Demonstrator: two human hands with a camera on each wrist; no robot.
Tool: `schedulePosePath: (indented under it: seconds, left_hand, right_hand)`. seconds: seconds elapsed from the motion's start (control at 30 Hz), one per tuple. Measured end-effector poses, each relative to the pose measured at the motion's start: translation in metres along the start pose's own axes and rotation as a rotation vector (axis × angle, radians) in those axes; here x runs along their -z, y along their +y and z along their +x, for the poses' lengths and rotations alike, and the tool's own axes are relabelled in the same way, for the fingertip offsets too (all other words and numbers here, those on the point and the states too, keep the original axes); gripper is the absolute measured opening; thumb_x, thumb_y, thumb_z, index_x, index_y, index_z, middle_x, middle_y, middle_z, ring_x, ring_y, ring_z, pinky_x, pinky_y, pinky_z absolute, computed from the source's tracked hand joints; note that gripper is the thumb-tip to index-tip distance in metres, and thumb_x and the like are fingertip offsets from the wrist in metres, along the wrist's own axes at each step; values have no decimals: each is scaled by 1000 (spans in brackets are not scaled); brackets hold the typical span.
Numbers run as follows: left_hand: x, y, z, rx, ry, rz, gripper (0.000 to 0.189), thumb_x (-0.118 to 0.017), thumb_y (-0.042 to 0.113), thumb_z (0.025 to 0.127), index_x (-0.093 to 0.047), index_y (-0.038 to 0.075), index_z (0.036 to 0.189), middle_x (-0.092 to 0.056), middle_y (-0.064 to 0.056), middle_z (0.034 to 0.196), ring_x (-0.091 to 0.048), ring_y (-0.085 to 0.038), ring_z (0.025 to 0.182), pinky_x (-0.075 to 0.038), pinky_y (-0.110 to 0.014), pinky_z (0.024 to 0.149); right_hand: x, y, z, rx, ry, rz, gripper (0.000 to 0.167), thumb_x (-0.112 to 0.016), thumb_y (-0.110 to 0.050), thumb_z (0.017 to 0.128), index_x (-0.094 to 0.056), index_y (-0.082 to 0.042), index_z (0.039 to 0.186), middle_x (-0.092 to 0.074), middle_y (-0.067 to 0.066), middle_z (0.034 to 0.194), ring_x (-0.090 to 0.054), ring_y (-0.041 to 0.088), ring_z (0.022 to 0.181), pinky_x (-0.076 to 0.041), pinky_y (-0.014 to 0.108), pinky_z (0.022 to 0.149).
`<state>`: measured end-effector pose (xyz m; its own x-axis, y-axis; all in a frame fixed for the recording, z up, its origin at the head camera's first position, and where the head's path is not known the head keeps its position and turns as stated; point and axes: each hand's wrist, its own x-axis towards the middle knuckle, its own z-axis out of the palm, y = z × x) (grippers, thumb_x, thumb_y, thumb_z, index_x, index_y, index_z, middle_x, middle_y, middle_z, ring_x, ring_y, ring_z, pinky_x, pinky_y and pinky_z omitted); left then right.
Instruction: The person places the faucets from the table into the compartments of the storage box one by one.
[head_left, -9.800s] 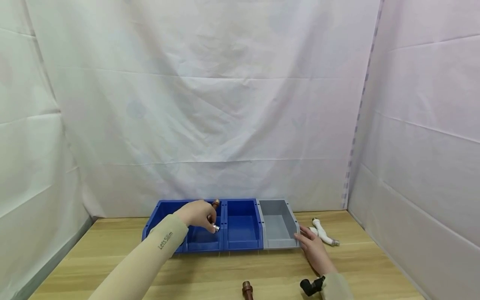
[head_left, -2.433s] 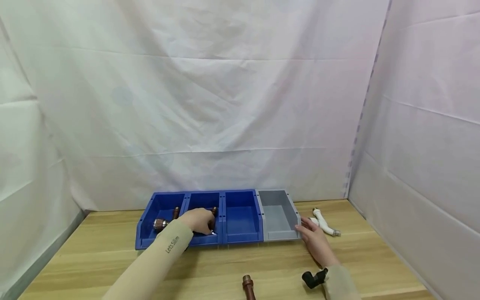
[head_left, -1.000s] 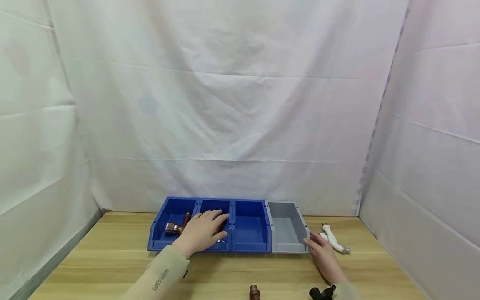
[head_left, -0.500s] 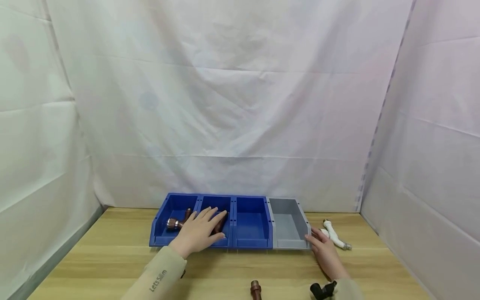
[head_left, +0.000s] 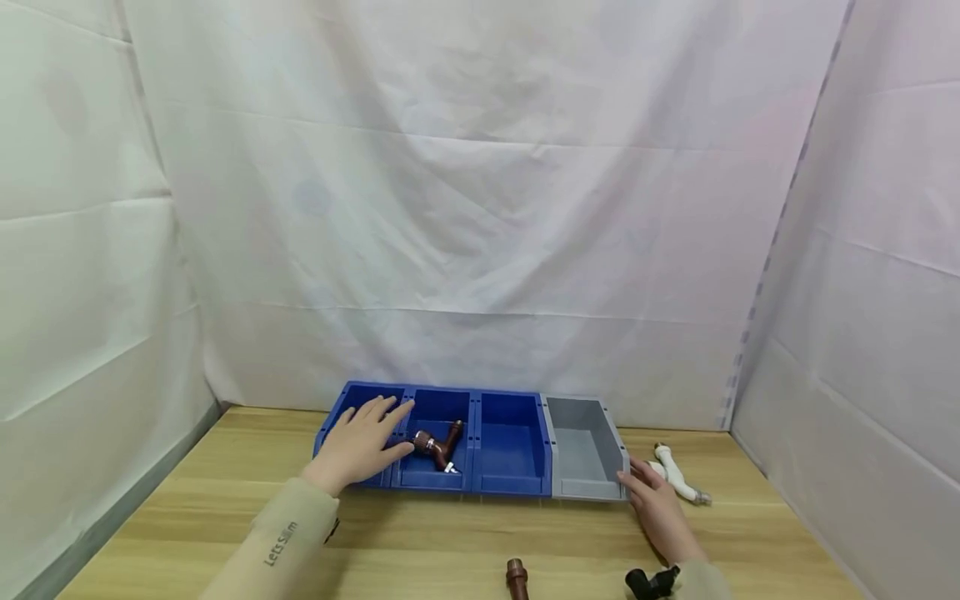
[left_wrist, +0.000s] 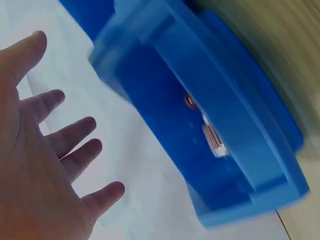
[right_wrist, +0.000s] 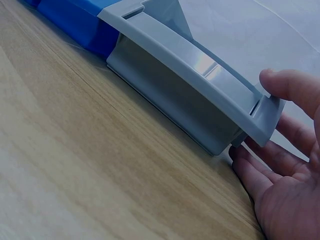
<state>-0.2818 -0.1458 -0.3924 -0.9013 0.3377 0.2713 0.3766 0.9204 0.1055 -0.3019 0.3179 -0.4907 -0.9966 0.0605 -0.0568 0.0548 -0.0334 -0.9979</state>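
Note:
My left hand is spread above the leftmost blue bin, holding nothing. In the left wrist view its fingers are apart from the bins. A brown tap with a ribbed knob and silver end lies in the second blue bin. The left wrist view shows a ribbed knob inside a blue bin, the rest hidden behind the bin's front wall. My right hand holds the right side of the grey bin, thumb at the rim and fingers against the outside in the right wrist view.
A third blue bin stands between the second blue bin and the grey one. On the wooden table lie a white tap at right, a black fitting by the right wrist, and a brown tap cut off by the front edge.
My left hand lowered the brown tap into the second blue bin, let it go, and moved left over the first bin. The right hand stays at the grey bin.

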Motion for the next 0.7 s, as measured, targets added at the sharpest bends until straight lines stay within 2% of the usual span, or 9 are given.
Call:
schedulePosePath:
  seconds: [0.2,0.4,0.6,0.7]
  left_hand:
    - [4,-35,-9,65,10,-30,69,-59,46,94,-36,14,151,-39,-23,147,-34,-46,134,-26,-70,100]
    - [-2,-66,-16,182,-30,-117,75,-57,47,95,-29,7,153,-36,-31,145,-33,-54,129,-27,-73,96]
    - [-15,-80,-27,249,-83,-169,85,-54,49,96,-18,-2,153,-35,-40,140,-32,-60,126,-29,-71,96]
    - [-18,-82,-29,267,-105,-176,83,-51,44,98,-13,-6,152,-42,-41,134,-39,-59,121,-35,-69,93]
  right_hand:
    - [1,4,0,-8,0,-8,67,-61,-21,96,-27,1,150,-30,21,150,-51,-5,103,-43,15,89]
    - [1,4,1,6,12,-11,67,-62,-22,95,-29,0,149,-31,21,149,-52,-4,103,-44,15,88]
    - [1,5,0,-3,-1,13,67,-61,-21,95,-28,0,149,-31,21,149,-52,-4,102,-44,15,88]
    - [0,6,0,-7,-4,7,67,-61,-21,95,-28,0,149,-31,21,149,-52,-5,102,-44,16,88]
